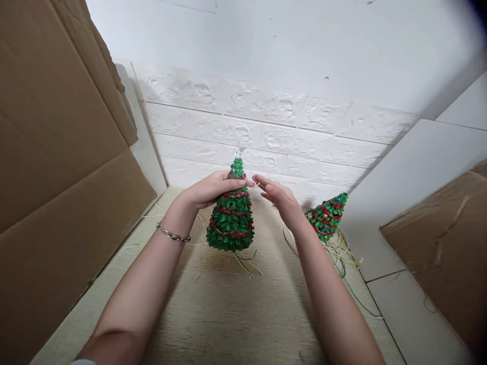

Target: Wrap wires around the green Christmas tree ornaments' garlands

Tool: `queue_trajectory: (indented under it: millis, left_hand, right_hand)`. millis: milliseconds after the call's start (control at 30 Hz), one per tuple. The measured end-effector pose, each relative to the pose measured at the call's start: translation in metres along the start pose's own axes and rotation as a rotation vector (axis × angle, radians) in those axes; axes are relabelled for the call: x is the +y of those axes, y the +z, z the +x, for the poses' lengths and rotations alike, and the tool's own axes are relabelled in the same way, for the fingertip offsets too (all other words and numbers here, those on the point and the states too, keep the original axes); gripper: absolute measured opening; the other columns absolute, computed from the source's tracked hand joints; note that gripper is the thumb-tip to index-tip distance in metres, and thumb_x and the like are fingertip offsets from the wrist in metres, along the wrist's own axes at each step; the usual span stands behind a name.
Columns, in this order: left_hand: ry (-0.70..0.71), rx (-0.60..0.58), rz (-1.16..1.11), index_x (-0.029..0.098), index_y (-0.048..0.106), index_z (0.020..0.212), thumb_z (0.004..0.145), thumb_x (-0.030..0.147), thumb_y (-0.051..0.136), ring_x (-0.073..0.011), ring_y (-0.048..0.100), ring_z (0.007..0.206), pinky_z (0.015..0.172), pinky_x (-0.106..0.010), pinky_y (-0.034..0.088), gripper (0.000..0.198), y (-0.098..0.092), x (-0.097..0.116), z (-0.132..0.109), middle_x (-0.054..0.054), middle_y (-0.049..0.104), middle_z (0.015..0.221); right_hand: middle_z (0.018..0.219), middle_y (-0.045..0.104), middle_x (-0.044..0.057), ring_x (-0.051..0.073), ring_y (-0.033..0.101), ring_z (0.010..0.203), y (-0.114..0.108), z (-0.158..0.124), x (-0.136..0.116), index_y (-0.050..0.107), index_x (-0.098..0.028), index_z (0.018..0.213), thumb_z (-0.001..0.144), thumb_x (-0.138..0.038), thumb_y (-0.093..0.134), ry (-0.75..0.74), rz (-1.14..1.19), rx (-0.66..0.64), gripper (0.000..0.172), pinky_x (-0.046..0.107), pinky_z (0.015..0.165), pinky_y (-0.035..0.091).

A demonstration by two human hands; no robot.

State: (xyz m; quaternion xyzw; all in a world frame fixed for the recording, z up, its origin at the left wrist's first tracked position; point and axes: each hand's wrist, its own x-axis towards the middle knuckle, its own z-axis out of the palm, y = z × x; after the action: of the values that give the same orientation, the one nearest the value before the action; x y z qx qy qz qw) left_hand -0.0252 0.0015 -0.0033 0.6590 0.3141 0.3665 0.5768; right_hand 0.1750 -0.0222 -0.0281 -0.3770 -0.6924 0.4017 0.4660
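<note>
A small green Christmas tree (233, 218), wound with red garland and topped by a clear ornament (238, 151), stands nearly upright in front of me. My left hand (215, 187) is wrapped round its upper part from the left, thumb across the front. On the right side of the tree, my right hand (279, 197) has its fingertips close to the garland. A thin yellowish strand (257, 185) shows between those fingers; its far end is hidden. Loose strands (245, 263) stick out below the tree's base.
A second decorated tree (327, 217) leans at the right, with tangled yellow, white and green strands (342, 253) beneath it. Cardboard (76, 203) walls off the left, and another cardboard piece (441, 243) stands right. White brick-patterned wall (266, 106) rises behind the wooden tabletop (228, 319).
</note>
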Motion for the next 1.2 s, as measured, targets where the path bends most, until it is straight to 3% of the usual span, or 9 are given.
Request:
queue_trajectory:
  millis: [200, 400, 533, 633, 733, 900, 1033, 1200]
  left_hand:
    - [-0.018, -0.133, -0.017, 0.017, 0.07, 0.088, 0.067, 0.04, 0.073, -0.0185, 0.061, 0.066, 0.065, -0.031, 0.048, 0.032, 0.013, -0.005, 0.005, -0.007, 0.068, 0.074]
    - [0.006, -0.181, -0.015, 0.017, 0.071, 0.092, 0.066, 0.048, 0.073, -0.0197, 0.063, 0.07, 0.068, -0.032, 0.049, 0.04, 0.01, -0.009, 0.006, -0.01, 0.069, 0.083]
    - [-0.023, -0.197, -0.037, 0.018, 0.071, 0.091, 0.065, 0.044, 0.074, -0.0188, 0.063, 0.074, 0.067, -0.029, 0.05, 0.037, 0.013, -0.006, 0.004, -0.009, 0.069, 0.09]
    - [-0.081, -0.167, -0.039, 0.018, 0.07, 0.089, 0.062, 0.043, 0.076, -0.0188, 0.063, 0.069, 0.061, -0.03, 0.05, 0.038, 0.016, -0.003, 0.003, -0.008, 0.068, 0.082]
    - [-0.116, -0.151, -0.017, 0.017, 0.07, 0.086, 0.061, 0.04, 0.076, -0.0196, 0.063, 0.068, 0.06, -0.03, 0.051, 0.034, 0.017, -0.003, 0.003, -0.007, 0.068, 0.076]
    - [-0.093, -0.124, 0.04, 0.018, 0.071, 0.081, 0.062, 0.034, 0.076, -0.0172, 0.062, 0.069, 0.059, -0.027, 0.05, 0.026, 0.019, -0.005, 0.005, -0.006, 0.068, 0.076]
    - [-0.103, -0.131, 0.076, 0.018, 0.071, 0.082, 0.064, 0.034, 0.074, -0.0176, 0.062, 0.068, 0.059, -0.029, 0.05, 0.024, 0.019, -0.008, 0.007, -0.006, 0.068, 0.075]
    - [-0.076, -0.081, 0.153, 0.018, 0.071, 0.087, 0.067, 0.037, 0.071, -0.0193, 0.064, 0.074, 0.066, -0.031, 0.05, 0.027, 0.016, -0.014, 0.01, -0.006, 0.069, 0.08]
  right_hand:
    - [0.143, 0.046, 0.004, 0.023, 0.042, 0.132, 0.007, -0.002, -0.001, 0.048, -0.023, 0.135, 0.078, -0.08, 0.027, -0.084, -0.146, -0.096, 0.084, 0.044, 0.112, 0.029]
    - [0.142, 0.046, 0.005, 0.024, 0.034, 0.138, 0.005, -0.005, -0.001, 0.051, -0.021, 0.133, 0.078, -0.082, 0.02, -0.087, -0.161, -0.071, 0.088, 0.047, 0.115, 0.021]
    - [0.139, 0.05, 0.006, 0.026, 0.04, 0.134, 0.004, -0.004, 0.0, 0.056, -0.022, 0.128, 0.079, -0.08, 0.023, -0.04, -0.094, -0.033, 0.083, 0.049, 0.111, 0.028]
    - [0.134, 0.055, 0.006, 0.025, 0.048, 0.128, 0.001, 0.001, 0.004, 0.063, -0.023, 0.119, 0.079, -0.072, 0.04, -0.014, 0.036, 0.09, 0.067, 0.045, 0.101, 0.042]
    - [0.123, 0.064, 0.007, 0.021, 0.061, 0.111, -0.011, 0.008, 0.009, 0.068, -0.021, 0.104, 0.073, -0.055, 0.062, 0.026, 0.226, 0.336, 0.045, 0.036, 0.088, 0.052]
    - [0.096, 0.072, 0.002, 0.011, 0.068, 0.085, -0.042, 0.011, 0.011, 0.065, -0.021, 0.089, 0.067, -0.032, 0.071, 0.039, 0.5, 0.674, 0.025, 0.024, 0.074, 0.055]
    - [0.084, 0.071, 0.0, 0.01, 0.068, 0.076, -0.051, 0.011, 0.011, 0.06, -0.021, 0.088, 0.068, -0.025, 0.068, 0.023, 0.556, 0.761, 0.022, 0.023, 0.067, 0.056]
    - [0.078, 0.065, -0.006, 0.008, 0.065, 0.069, -0.046, 0.011, 0.009, 0.045, -0.025, 0.092, 0.068, -0.031, 0.067, -0.126, 0.507, 0.688, 0.033, 0.025, 0.072, 0.056]
